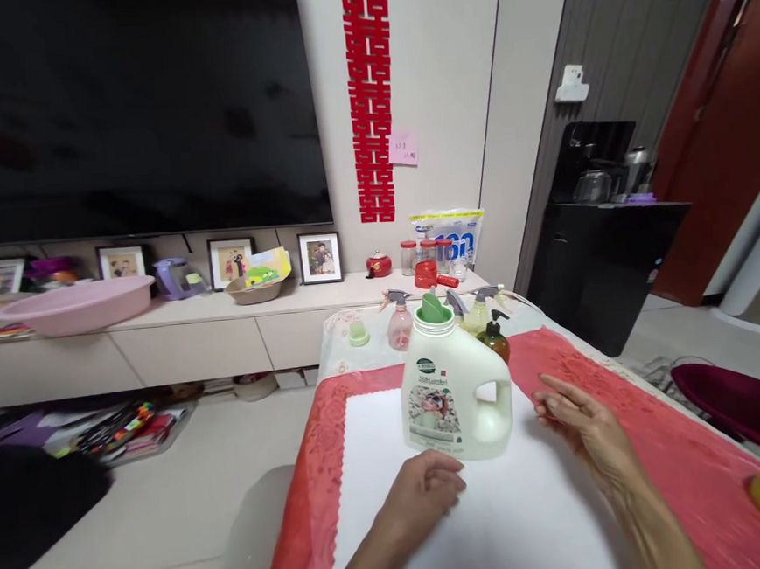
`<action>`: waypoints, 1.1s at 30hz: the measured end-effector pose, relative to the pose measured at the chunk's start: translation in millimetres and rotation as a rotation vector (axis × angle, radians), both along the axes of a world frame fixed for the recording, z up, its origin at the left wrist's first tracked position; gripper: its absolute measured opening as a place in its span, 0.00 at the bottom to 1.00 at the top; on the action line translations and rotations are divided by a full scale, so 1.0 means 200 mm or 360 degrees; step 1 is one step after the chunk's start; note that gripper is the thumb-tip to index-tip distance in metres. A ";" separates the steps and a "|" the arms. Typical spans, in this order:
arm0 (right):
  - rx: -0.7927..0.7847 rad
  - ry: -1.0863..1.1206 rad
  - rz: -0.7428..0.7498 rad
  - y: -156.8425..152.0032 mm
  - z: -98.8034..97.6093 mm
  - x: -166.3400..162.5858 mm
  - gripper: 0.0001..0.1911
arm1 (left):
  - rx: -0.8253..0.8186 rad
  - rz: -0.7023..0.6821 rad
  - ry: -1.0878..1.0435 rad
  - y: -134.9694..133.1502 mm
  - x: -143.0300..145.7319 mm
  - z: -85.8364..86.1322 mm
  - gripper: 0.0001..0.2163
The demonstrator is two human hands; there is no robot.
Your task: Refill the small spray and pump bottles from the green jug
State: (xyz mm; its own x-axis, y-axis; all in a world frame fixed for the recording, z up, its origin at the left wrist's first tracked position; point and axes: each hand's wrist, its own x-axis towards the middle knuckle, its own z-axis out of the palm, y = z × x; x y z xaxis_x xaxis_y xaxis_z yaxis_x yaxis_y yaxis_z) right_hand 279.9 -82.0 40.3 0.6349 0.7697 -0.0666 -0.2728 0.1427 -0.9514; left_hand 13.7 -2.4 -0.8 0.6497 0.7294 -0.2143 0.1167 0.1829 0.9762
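Your left hand (429, 489) rests palm down, fingers (449, 481) loosely curled and gripping nothing, just below the white detergent jug (454, 388). Your right hand (579, 422), fingers spread open and empty, sits at the jug's four o'clock, near its handle. The jug stands upright on the counter (504, 520), long axis vertical, its green funnel (433, 307) pointing to twelve o'clock, handle facing three o'clock.

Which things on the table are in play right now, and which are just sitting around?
In play:
left hand
right hand
white jug, open-topped, between the hands
white mat

Lying about:
green cap
pink spray bottle
brown pump bottle
pink basin
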 end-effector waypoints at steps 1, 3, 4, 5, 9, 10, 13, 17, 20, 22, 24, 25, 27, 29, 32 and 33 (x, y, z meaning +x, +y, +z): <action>0.0004 -0.0007 -0.0003 0.00 0.01 -0.01 0.42 | 0.0092 -0.0054 0.0081 -0.01 0.00 0.02 0.16; 0.0020 -0.0032 0.0001 -0.01 0.03 -0.02 0.43 | 0.0263 -0.0169 0.0245 -0.05 -0.01 0.06 0.16; 0.0032 -0.0047 0.0013 -0.01 0.04 -0.04 0.43 | 0.0319 -0.0208 0.0305 -0.07 -0.02 0.09 0.15; 0.0046 -0.0065 0.0030 -0.01 0.05 -0.05 0.43 | 0.0356 -0.0251 0.0324 -0.09 -0.03 0.12 0.15; 0.0107 -0.0132 0.0102 -0.03 0.11 -0.14 0.41 | 0.0404 -0.0166 0.0239 -0.15 -0.10 0.21 0.14; 0.0125 -0.0148 0.0123 -0.03 0.13 -0.17 0.39 | 0.0403 -0.0097 0.0206 -0.15 -0.12 0.23 0.13; 0.0213 -0.0283 0.0252 -0.04 0.18 -0.27 0.31 | 0.0426 0.0119 0.0052 -0.13 -0.17 0.28 0.14; 0.0337 -0.0545 0.0504 -0.05 0.21 -0.44 0.24 | 0.0499 0.0348 -0.0141 -0.11 -0.23 0.37 0.18; 0.0348 -0.0647 0.0678 -0.05 0.21 -0.57 0.25 | 0.0515 0.0509 -0.0247 -0.12 -0.24 0.43 0.20; 0.0320 -0.0682 0.0781 -0.05 0.19 -0.65 0.26 | 0.0519 0.0586 -0.0321 -0.14 -0.24 0.45 0.21; 0.0247 -0.0679 0.0865 -0.04 0.17 -0.71 0.29 | 0.0503 0.0618 -0.0361 -0.15 -0.22 0.44 0.22; 0.0206 -0.0670 0.0901 -0.04 0.17 -0.73 0.30 | 0.0485 0.0624 -0.0371 -0.15 -0.22 0.42 0.23; 0.0139 -0.0655 0.0951 -0.03 0.16 -0.76 0.33 | 0.0440 0.0617 -0.0387 -0.15 -0.20 0.39 0.24; 0.0100 -0.0666 0.0934 -0.04 0.18 -0.77 0.34 | 0.0407 0.0610 -0.0417 -0.14 -0.19 0.37 0.25; 0.0093 -0.0704 0.0831 -0.09 0.24 -0.78 0.36 | 0.0441 0.0592 -0.0491 -0.16 -0.19 0.37 0.29; 0.0108 -0.0720 0.0810 -0.12 0.26 -0.78 0.37 | 0.0464 0.0583 -0.0525 -0.17 -0.19 0.38 0.30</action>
